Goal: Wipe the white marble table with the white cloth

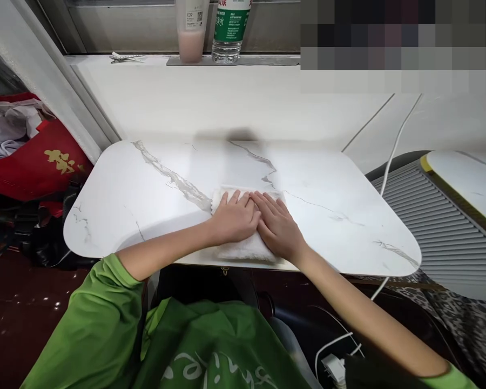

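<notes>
Green sleeves (pixel 93 324), left hand (pixel 235 219), right hand (pixel 278 229), grips released, flat atop towel (pixel 245 251), seemingly folded

Under my left hand (pixel 235 219) and my right hand (pixel 278 227) lies a plain white cloth (pixel 243 249), fluffy and without print. The table (pixel 146 194) beneath is white marble with thin grey veins. My sleeves (pixel 93 324) are bright green, and the apron (pixel 210 346) is darker green with white lettering. The water bottle (pixel 230 27) carries a green label, the cup (pixel 191 29) holds something pink, and the bag (pixel 44 162) is red with gold marks.
</notes>
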{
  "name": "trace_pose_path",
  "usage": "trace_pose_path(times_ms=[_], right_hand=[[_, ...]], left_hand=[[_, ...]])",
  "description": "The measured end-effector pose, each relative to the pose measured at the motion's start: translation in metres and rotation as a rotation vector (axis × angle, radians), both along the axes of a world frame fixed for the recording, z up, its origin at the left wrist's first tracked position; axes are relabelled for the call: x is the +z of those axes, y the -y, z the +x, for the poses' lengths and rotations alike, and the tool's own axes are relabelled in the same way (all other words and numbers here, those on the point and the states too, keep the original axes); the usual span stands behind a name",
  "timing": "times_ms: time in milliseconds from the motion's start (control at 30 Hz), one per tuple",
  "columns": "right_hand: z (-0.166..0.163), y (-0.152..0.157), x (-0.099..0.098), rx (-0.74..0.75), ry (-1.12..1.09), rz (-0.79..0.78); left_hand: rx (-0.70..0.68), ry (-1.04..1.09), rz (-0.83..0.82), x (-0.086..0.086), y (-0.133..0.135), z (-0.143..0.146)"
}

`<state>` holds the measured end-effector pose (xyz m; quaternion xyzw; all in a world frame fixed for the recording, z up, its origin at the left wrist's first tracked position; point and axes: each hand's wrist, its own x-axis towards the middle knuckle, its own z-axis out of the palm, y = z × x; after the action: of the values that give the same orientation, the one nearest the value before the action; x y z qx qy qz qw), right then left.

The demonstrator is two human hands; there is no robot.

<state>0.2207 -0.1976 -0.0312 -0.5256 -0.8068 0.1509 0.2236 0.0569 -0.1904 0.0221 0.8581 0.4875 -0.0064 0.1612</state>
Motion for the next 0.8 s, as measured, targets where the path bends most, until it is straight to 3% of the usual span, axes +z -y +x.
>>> trace_pose_path(times_ms=[133, 300, 500, 633, 800], right_hand=[[-0.026, -0.038, -0.002, -0.052, 0.066, 0.073], [-0.057, -0.12, -0.004, -0.04, 0.074, 0.108], [-0.089, -0.193, -0.003, -0.099, 0.141, 0.111], [-0.096, -0.21, -0.002, -0.129, 0.135, 0.128], [-0.093, -0.205, -0.001, -0.119, 0.117, 0.127]], left_hand=[[0.059, 0.008, 0.09, -0.007, -0.04, -0.008], [0.147, 0.022, 0.273, -0.025, -0.112, -0.037], [0.116, 0.148, 0.338, -0.033, -0.191, -0.069], [0.125, 0.168, 0.362, -0.036, -0.212, -0.074], [0.145, 0.132, 0.361, -0.036, -0.201, -0.071]])
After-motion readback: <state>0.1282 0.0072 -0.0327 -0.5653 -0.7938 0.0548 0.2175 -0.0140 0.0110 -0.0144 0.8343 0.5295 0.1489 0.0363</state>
